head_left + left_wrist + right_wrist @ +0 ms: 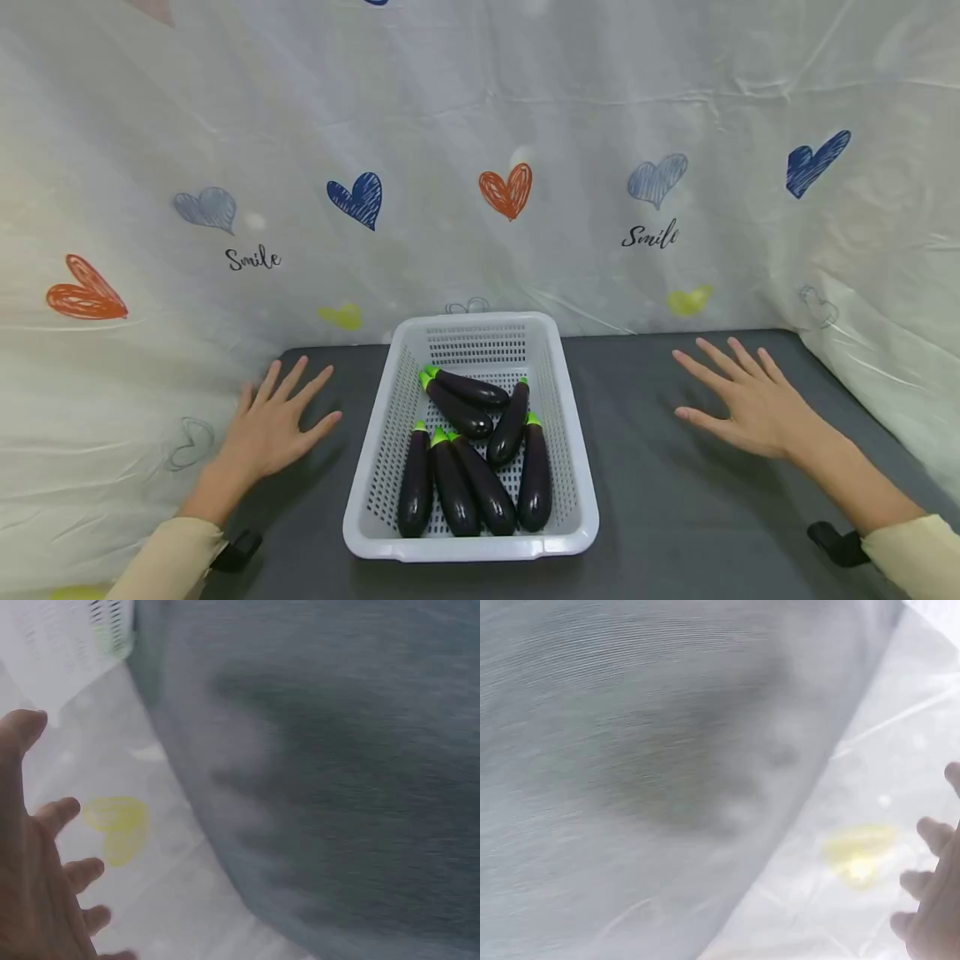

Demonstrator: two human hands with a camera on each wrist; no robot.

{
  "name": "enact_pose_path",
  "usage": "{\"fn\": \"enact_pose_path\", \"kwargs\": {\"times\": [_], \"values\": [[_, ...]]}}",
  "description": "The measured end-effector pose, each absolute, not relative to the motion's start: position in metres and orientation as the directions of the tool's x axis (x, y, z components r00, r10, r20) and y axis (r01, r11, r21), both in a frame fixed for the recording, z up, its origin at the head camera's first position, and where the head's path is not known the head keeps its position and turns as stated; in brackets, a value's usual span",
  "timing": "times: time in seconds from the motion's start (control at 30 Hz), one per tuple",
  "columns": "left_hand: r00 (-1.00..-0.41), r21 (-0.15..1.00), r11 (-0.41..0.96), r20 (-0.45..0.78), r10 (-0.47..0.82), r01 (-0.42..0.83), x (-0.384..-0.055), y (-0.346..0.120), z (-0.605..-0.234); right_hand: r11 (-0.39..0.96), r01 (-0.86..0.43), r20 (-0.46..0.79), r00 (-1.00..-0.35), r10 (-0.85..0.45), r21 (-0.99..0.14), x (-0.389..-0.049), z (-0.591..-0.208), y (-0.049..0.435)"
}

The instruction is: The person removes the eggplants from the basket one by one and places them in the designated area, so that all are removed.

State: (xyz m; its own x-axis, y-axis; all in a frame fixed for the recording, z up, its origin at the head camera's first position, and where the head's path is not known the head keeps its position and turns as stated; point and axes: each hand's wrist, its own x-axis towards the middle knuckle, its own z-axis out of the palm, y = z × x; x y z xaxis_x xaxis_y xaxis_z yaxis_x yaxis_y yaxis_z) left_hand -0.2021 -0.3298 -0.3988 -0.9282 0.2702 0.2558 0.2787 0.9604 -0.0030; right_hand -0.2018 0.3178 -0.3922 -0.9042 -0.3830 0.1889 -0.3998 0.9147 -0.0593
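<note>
A white plastic basket (pixel 358 508) with slotted walls stands in the middle of the grey table. Several dark purple eggplants (pixel 489 492) with bright green caps lie inside it, some side by side along the near end, others slanted further back. To the basket's left, my left hand (pixel 264 433) hovers with fingers spread, holding nothing. My right hand (pixel 750 408) is likewise spread over the table on the far right, apart from the basket. Each wrist view shows part of its own hand, the left hand (pixel 37 862) and the right hand (pixel 937 892), with nothing held.
The grey table (pixel 645 517) ends at a white curtain (pixel 435 92) printed with hearts and the word Smile, which also hangs along both sides. Black straps (pixel 237 552) sit at the wrists beside pale sleeves. A basket corner (pixel 67 652) shows in the left wrist view.
</note>
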Motion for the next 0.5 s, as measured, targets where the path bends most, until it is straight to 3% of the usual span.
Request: {"fn": "enact_pose_path", "kwargs": {"times": [0.1,0.2,0.37,0.5], "values": [[-0.931,0.122,0.942,0.240,0.277,0.312,-0.208,-0.322,-0.388,0.881,-0.445,0.219,-0.887,-0.407,-0.161,-0.211,-0.379,0.310],[-0.929,0.334,0.872,0.226,0.294,0.357,-0.214,-0.312,-0.379,0.820,-0.489,0.259,-0.868,-0.423,-0.299,-0.222,-0.365,0.299],[-0.917,0.662,0.643,0.199,0.345,0.385,-0.222,-0.295,-0.375,0.659,-0.542,0.302,-0.840,-0.451,-0.522,-0.241,-0.347,0.271],[-0.901,0.796,0.481,0.177,0.397,0.368,-0.228,-0.281,-0.380,0.542,-0.566,0.321,-0.815,-0.483,-0.621,-0.253,-0.338,0.246]]}}
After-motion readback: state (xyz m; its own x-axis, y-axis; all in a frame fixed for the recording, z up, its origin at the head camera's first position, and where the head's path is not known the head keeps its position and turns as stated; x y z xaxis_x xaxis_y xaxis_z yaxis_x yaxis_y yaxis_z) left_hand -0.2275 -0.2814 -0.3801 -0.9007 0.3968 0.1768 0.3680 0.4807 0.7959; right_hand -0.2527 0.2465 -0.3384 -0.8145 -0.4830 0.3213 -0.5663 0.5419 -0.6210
